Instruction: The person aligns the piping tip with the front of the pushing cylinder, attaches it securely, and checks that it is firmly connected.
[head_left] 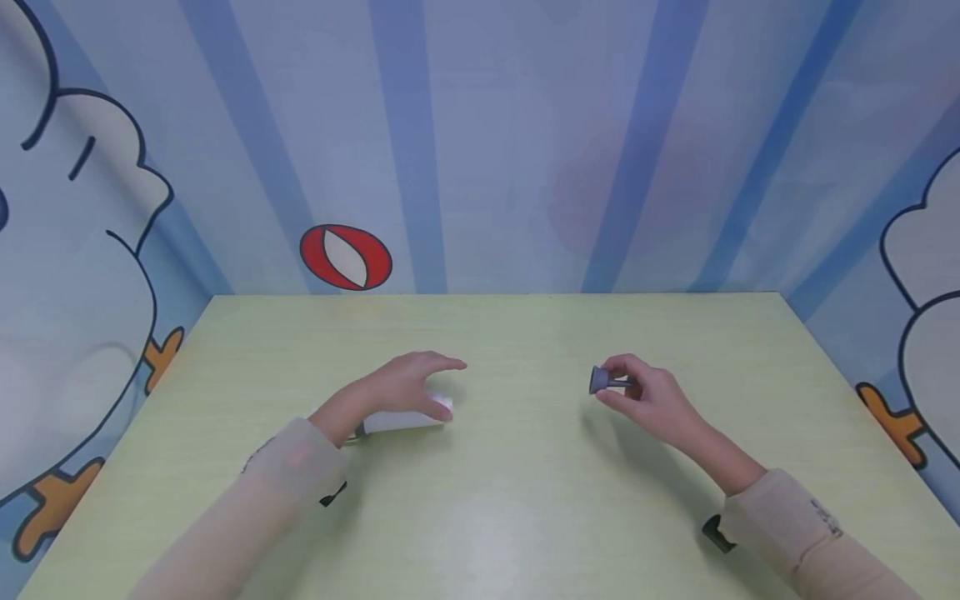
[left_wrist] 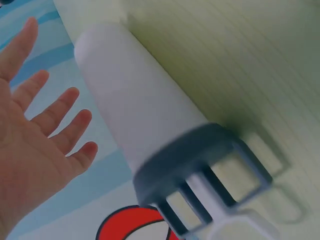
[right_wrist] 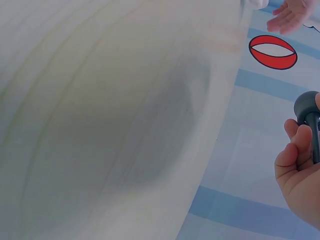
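On the table lies a white cylinder (left_wrist: 130,90) with a dark grey collar (left_wrist: 185,155); bars and a white ring-like part extend beyond the collar. My left hand (head_left: 405,385) is over the cylinder, thumb and fingers spread apart. In the left wrist view that hand (left_wrist: 40,130) is beside the cylinder, with a gap between them. Over the right part of the table, my right hand (head_left: 652,400) pinches a small dark grey piece (head_left: 599,380) with a flared end and a thin stem. The right wrist view shows its rounded head (right_wrist: 306,106), partly cut off by the frame edge.
The pale green wooden table (head_left: 495,492) ends at a blue striped backdrop (head_left: 502,150) behind it. Printed cartoon figures flank the table, and a red and white oval (head_left: 346,257) is printed on the backdrop.
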